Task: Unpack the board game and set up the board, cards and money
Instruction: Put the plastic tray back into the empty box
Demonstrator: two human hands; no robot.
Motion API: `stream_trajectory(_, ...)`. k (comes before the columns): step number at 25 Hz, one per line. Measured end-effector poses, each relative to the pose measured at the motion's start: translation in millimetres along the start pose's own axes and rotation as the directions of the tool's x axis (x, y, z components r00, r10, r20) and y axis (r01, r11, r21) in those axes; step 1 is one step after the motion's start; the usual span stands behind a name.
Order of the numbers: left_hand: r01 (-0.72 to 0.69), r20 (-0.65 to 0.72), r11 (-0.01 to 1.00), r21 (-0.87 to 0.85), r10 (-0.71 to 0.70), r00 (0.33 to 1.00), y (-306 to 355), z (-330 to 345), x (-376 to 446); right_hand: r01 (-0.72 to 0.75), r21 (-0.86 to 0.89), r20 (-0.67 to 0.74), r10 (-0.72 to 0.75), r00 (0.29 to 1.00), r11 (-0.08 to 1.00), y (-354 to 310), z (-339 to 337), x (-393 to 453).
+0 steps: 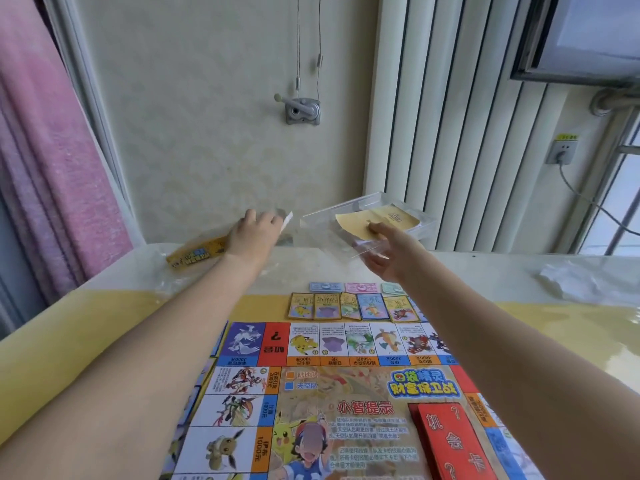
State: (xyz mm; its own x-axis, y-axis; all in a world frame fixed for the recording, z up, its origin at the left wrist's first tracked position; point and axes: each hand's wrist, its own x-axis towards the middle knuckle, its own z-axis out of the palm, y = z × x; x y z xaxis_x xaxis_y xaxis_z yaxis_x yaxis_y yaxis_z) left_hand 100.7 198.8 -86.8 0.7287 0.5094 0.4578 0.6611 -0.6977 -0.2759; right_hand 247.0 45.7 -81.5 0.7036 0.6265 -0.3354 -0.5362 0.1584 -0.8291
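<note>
The colourful game board (pixel 311 403) lies flat on the table in front of me. A row of several property cards (pixel 349 305) lies along its far edge, with paper money (pixel 360 287) behind them. A red stack of chance cards (pixel 450 441) rests on the board at lower right. My right hand (pixel 388 251) holds a clear plastic tray (pixel 367 220) in the air; its thumb pins yellow cards (pixel 377 221) inside. My left hand (pixel 254 233) reaches far across the table and grips clear plastic wrapping (pixel 284 220) beside the yellow game packaging (pixel 197 254).
A yellow cloth under glossy film covers the table (pixel 104 327). Crumpled clear plastic (pixel 581 275) lies at the far right. The wall, a white radiator (pixel 460 126) and a pink curtain (pixel 52 168) stand close behind the table's far edge.
</note>
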Motion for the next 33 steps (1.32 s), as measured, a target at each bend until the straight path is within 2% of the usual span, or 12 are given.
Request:
stream_trajectory(2, -0.031, -0.239, 0.997, 0.068, 0.047, 0.970, -16, -21, 3, 0.014, 0.020, 0.018, -0.015, 1.000, 1.000, -8, 5, -17)
stream_trajectory(3, -0.015, -0.281, 0.988, 0.154, 0.059, 0.958, -25, -35, 3, 0.026, 0.032, 0.030, -0.027, 0.999, 0.999, -13, 8, -27)
stream_trajectory(7, 0.065, -0.414, 0.981, 0.184, 0.017, 0.910, -61, -107, -2, 0.098, 0.050, 0.089, -0.102, 0.991, 0.994, -40, 19, -76)
stream_trajectory(10, 0.100, -0.638, 0.977, 0.187, 0.043, 0.769, -74, -167, -15, 0.152, 0.067, 0.145, -0.160, 0.976, 0.986, -60, 25, -116)
stream_trajectory(13, 0.010, -0.761, 0.990, 0.138, 0.099, 0.641, -63, -219, -30, 0.174, 0.167, 0.159, -0.201, 0.967, 0.970, -74, 24, -157)
stream_trajectory(15, -0.055, -0.787, 0.988, 0.146, 0.149, 0.599, -44, -242, -42, 0.186, 0.203, 0.167, -0.221, 0.961, 0.961, -80, 20, -181)
stream_trajectory(21, -0.132, -0.726, 0.977, 0.165, 0.211, 0.654, -4, -259, -83, 0.215, 0.103, 0.171, -0.230, 0.958, 0.971, -85, -8, -223)
stream_trajectory(24, -0.110, -0.756, 0.971, 0.214, 0.236, 0.610, 1, -253, -95, 0.240, 0.043, 0.151, -0.243, 0.958, 0.970, -88, -26, -228)
stream_trajectory(26, -0.226, -0.780, 0.957, 0.182, 0.280, 0.560, 10, -248, -96, 0.249, 0.033, 0.128, -0.251, 0.959, 0.968, -89, -35, -232)
stream_trajectory(28, -0.352, -0.761, 0.931, 0.098, 0.298, 0.577, 24, -243, -104, 0.284, 0.069, 0.086, -0.290, 0.953, 0.956, -91, -43, -232)
stream_trajectory(31, -0.447, -0.725, 0.881, 0.154, 0.408, 0.554, 47, -231, -126, 0.395, 0.175, 0.036, -0.407, 0.913, 0.902, -97, -48, -233)
stream_trajectory(33, -0.497, -0.732, 0.849, 0.182, 0.455, 0.508, 63, -219, -139, 0.439, 0.211, 0.094, -0.465, 0.880, 0.873, -99, -47, -236)
